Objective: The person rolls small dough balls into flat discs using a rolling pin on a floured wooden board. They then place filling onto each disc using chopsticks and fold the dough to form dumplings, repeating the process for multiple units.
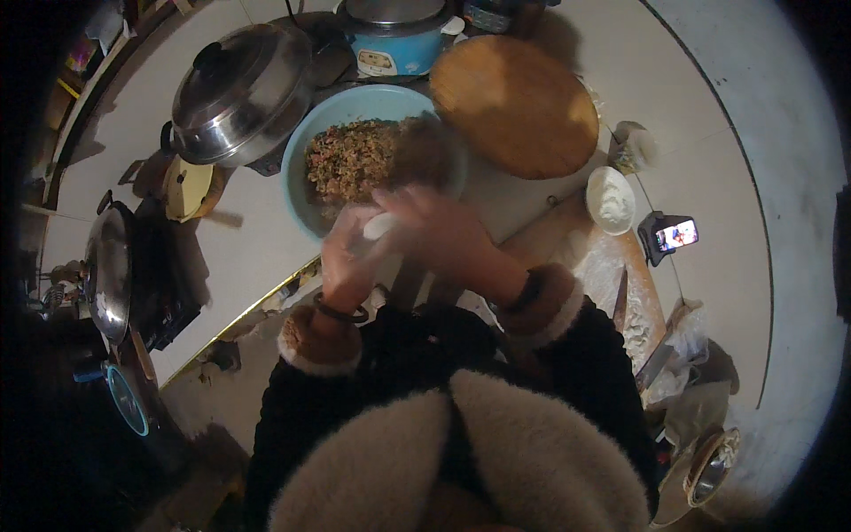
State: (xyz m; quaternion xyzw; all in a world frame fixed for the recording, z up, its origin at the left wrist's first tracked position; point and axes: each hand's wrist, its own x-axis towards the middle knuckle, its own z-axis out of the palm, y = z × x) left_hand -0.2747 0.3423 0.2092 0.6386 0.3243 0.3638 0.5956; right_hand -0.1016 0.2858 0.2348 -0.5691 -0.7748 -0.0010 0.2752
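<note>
My left hand (349,249) curls around a small white piece of dough (380,226) in front of my chest. Against it, and blurred, is my right hand (435,226), its fingers over the dough's top; whether they grip it I cannot tell. Both hands are at the near rim of a light blue basin (302,199), which holds a chopped, greenish-brown filling (349,159). To the right lies a floured wooden board (598,259), partly hidden by my right sleeve. A white bowl of flour (611,199) stands at that board's far end.
A round wooden board (515,106) lies beyond the basin at right, near a blue rice cooker (395,50). At left are a lidded steel pot (243,96), a yellow container (189,189) and a lidded wok (110,272). A phone on a stand (675,235) is at right.
</note>
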